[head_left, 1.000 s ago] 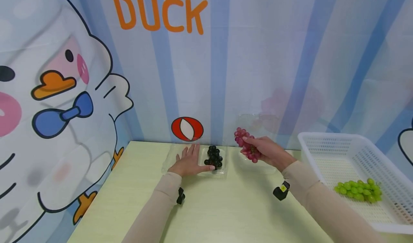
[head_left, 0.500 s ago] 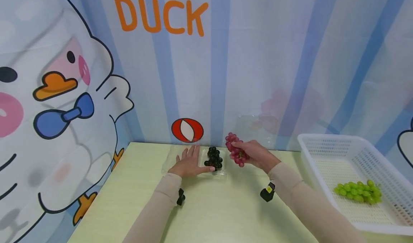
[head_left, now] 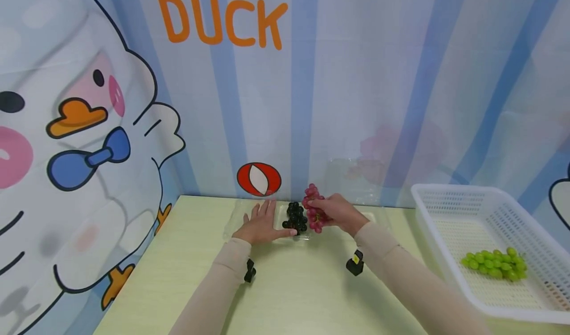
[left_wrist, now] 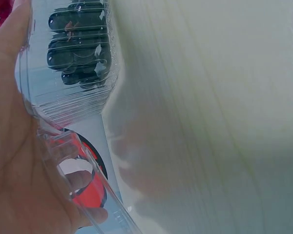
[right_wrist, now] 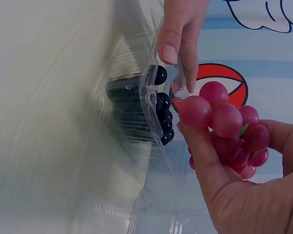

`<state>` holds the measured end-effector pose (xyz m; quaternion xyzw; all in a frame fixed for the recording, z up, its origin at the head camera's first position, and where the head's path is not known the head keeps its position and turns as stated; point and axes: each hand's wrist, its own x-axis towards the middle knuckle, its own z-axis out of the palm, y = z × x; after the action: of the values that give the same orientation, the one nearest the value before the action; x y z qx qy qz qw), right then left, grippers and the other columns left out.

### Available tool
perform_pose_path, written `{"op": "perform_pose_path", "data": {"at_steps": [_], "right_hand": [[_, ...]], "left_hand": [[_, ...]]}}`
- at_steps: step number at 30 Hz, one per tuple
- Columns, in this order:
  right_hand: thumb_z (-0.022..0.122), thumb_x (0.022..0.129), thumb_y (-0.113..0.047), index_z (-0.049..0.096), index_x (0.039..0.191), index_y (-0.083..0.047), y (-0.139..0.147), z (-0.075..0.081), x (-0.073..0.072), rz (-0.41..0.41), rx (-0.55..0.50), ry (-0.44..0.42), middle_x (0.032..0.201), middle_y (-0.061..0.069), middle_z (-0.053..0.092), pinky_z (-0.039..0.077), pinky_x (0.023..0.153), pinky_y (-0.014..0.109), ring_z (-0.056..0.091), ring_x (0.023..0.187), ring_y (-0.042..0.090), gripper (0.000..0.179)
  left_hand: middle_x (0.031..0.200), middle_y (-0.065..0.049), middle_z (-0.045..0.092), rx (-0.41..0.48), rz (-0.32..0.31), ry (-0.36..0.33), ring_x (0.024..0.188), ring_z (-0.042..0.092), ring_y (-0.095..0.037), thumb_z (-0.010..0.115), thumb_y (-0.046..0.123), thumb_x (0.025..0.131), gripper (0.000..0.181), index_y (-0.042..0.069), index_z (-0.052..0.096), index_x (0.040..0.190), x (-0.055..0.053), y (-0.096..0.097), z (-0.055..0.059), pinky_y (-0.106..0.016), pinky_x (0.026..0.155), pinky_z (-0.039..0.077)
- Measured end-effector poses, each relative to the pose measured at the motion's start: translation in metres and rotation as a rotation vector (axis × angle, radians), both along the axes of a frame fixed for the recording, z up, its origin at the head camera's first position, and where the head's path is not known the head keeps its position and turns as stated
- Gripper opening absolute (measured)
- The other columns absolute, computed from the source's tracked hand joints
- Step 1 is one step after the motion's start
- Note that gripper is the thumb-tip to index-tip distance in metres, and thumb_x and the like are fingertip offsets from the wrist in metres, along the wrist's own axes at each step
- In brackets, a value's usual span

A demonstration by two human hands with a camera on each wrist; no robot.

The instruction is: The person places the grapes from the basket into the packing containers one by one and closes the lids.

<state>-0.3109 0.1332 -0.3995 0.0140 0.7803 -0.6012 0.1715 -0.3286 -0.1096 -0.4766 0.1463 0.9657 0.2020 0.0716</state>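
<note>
Fingers of the left hand [head_left: 257, 226] lie straight and spread apart over the clear container [left_wrist: 63, 109], the thumb reaching along its near side beside the black grapes [head_left: 294, 217]. So light a shell would probably skid at a nudge, so the flat hand seems there to steady it. Right thumb and fingers are clamped on the red grapes [right_wrist: 227, 121] from opposite sides; gripping the bunch's body, with berries showing at both ends, probably keeps it from swinging. The right hand [head_left: 339, 212] holds it raised at the container's right side, just beside the black bunch.

The red berries are round, glossy and plump, pinkish to deep red, packed tightly, with 1 bit of green stem showing. They look smooth, perhaps slippery. The green grapes [head_left: 495, 264] lie in the white basket [head_left: 463, 295] at far right, well apart from the 2 hands and seemingly set aside within reach.
</note>
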Motion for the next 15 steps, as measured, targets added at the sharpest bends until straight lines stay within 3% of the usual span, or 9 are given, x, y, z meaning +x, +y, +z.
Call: {"op": "perform_pose_path", "data": {"at_steps": [6,15], "right_hand": [[0.066,0.100,-0.026,0.074,0.105,0.005,-0.016,-0.002,-0.004,-0.006,0.045,0.004,0.084,0.007,0.074,0.061,0.071,0.030,0.066,0.065,0.012,0.032],[0.059,0.103,-0.021,0.068,0.104,0.008,-0.032,-0.011,-0.008,-0.019,0.107,0.031,0.083,0.009,0.071,0.057,0.062,0.026,0.062,0.057,0.010,0.031]], "left_hand": [[0.171,-0.014,0.009,0.011,0.000,-0.005,0.155,0.008,-0.045,0.058,0.086,0.078,0.126,0.011,0.006,0.165,0.000,-0.001,0.000,-0.076,0.115,0.011],[0.171,-0.014,0.010,0.008,-0.004,-0.001,0.155,0.009,-0.045,0.057,0.086,0.078,0.124,0.012,0.007,0.165,0.001,-0.001,0.003,-0.076,0.114,0.011]]}}
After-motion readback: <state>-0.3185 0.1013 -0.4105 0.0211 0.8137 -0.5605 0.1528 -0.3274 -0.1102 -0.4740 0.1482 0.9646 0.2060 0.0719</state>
